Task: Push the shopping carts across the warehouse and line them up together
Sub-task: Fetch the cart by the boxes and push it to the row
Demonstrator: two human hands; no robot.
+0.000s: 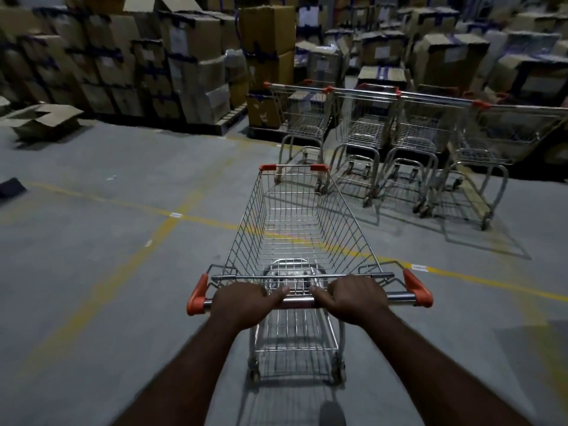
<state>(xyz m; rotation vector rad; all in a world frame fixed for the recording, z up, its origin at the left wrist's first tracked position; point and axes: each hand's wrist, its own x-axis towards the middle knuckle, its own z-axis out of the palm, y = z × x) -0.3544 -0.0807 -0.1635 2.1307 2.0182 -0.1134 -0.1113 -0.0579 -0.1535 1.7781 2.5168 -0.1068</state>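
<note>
Hands: left hand [242, 304], right hand [353, 298] gripping cart handle [299, 302].

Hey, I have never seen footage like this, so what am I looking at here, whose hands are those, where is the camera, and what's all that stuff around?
There is no machine here. The one picture comes from a wide-angle camera worn on a person's head, looking forward and down, so the edges bend. The left hand and right hand are the person's own, each with a closed grip on the handle bar of an empty wire shopping cart. Ahead and to the right, four parked carts stand side by side. Behind them rise stacks of cardboard boxes. The grey floor has yellow lines, and an opened box lies at the left.
</note>
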